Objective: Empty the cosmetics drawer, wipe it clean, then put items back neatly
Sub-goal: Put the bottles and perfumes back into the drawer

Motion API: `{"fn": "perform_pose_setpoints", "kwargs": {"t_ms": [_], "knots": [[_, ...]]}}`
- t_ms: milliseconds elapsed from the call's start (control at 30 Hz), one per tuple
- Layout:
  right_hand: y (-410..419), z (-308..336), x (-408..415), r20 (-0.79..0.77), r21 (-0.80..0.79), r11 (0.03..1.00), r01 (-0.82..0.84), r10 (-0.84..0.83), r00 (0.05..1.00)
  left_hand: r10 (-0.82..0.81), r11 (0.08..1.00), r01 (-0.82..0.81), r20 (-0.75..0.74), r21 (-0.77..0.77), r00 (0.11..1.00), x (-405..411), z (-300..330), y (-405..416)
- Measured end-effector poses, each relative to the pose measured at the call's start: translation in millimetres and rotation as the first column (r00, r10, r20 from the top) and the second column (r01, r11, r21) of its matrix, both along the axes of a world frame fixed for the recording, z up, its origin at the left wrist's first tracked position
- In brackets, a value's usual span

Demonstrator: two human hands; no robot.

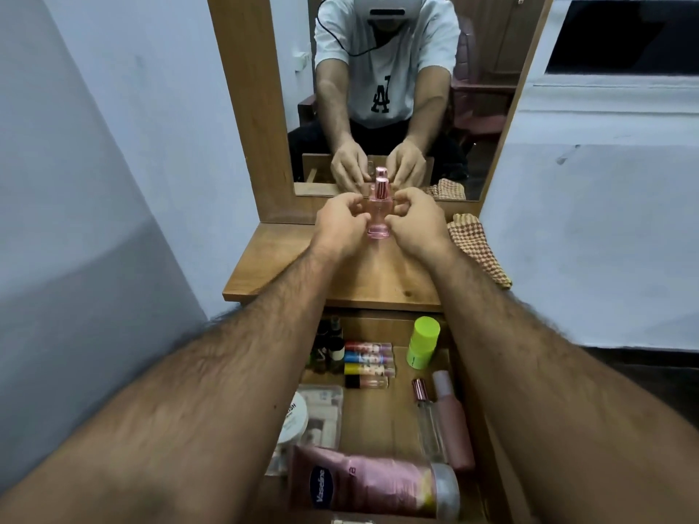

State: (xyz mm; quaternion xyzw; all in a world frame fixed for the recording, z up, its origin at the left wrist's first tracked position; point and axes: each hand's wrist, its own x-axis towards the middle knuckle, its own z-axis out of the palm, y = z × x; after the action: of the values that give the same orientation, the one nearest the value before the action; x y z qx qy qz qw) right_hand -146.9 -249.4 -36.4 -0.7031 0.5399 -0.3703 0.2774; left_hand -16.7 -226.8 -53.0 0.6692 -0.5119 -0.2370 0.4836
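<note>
The left hand (pixel 342 225) pinches one side of the pink bottle (pixel 378 209), which stands upright on the table top (pixel 272 266) just before the mirror (pixel 378 88); the right hand (pixel 418 221) pinches its other side. Right of the bottle lies a checked cloth (pixel 474 247). Below it, the drawer (pixel 382 417) remains full. The tall, narrow bottle could tip if either hand lets go unevenly.
</note>
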Motion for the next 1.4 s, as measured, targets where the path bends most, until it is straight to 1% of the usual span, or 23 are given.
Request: {"fn": "perform_pose_setpoints", "kwargs": {"t_ms": [100, 200, 333, 400, 500, 567, 633, 733, 800, 867, 1000, 1067, 1133, 1233, 1400], "knots": [[-8.1, -5.3, 8.4, 0.013, 0.016, 1.0, 0.023, -0.023, 1.0, -0.06, 0.998, 0.061, -0.014, 0.008, 0.998, -1.7, -8.5, -4.2], [-4.0, -8.0, 8.4, 0.058, -0.048, 0.995, 0.089, -0.086, 0.995, -0.012, 0.999, 0.011, -0.02, -0.045, 1.0, -1.0, -12.2, 0.4], [16.9, -3.0, -3.4, 0.131, -0.143, 0.989, 0.05, -0.031, 0.991, 0.066, 0.988, -0.072, -0.053, -0.137, 0.996, -6.2, -4.4, 22.3], [33.5, 1.2, -13.0, 0.173, -0.143, 0.99, 0.0, 0.025, 0.985, 0.081, 0.982, -0.086, -0.04, -0.167, 0.996, -10.7, 2.4, 43.3], [62.8, 2.0, -31.3, 0.17, -0.123, 0.992, -0.038, 0.059, 0.984, 0.057, 0.982, -0.064, -0.044, -0.178, 0.997, -19.8, 7.5, 79.9], [86.3, -2.9, -45.0, 0.144, -0.088, 0.995, -0.054, 0.067, 0.987, 0.026, 0.992, -0.032, -0.053, -0.121, 0.998, -27.9, 2.5, 106.3], [110.1, -11.1, -56.1, 0.099, -0.026, 0.996, -0.081, 0.083, 0.992, 0.006, 1.0, -0.007, -0.05, -0.026, 0.999, -36.2, -9.5, 130.1], [139.7, -29.1, -66.4, 0.029, 0.091, 0.991, -0.099, 0.097, 0.995, 0.011, 0.996, -0.002, -0.101, 0.092, 0.995, -45.6, -33.7, 157.6], [151.4, -45.8, -68.9, -0.019, 0.178, 0.981, -0.081, 0.086, 0.996, 0.021, 0.988, -0.007, -0.09, 0.156, 0.996, -50.6, -49.9, 170.7], [159.1, -60.2, -69.8, -0.104, 0.243, 0.969, -0.046, 0.073, 0.992, 0.021, 0.975, 0.002, -0.101, 0.222, 0.995, -54.6, -64.3, 178.2], [164.2, -76.4, -68.4, -0.209, 0.381, 0.925, -0.001, 0.087, 0.974, 0.023, 0.923, -0.01, -0.029, 0.384, 0.999, -59.4, -80.7, 183.9], [163.6, -79.8, -67.7, -0.254, 0.429, 0.903, 0.012, 0.108, 0.961, -0.011, 0.899, -0.013, 0.051, 0.437, 0.999, -61.4, -85.9, 182.2], [161.7, -83.5, -67.1, -0.288, 0.466, 0.884, 0.035, 0.113, 0.951, -0.055, 0.876, -0.007, 0.114, 0.482, 0.992, -63.7, -87.7, 181.1], [159.6, -88.2, -64.8, -0.317, 0.487, 0.871, 0.058, 0.114, 0.942, -0.089, 0.844, 0.031, 0.083, 0.535, 0.993, -62.8, -90.8, 180.0], [160.1, -93.9, -58.2, -0.39, 0.455, 0.884, 0.108, 0.089, 0.916, -0.099, 0.824, 0.04, 0.074, 0.565, 0.992, -60.1, -93.9, 179.2]]}}
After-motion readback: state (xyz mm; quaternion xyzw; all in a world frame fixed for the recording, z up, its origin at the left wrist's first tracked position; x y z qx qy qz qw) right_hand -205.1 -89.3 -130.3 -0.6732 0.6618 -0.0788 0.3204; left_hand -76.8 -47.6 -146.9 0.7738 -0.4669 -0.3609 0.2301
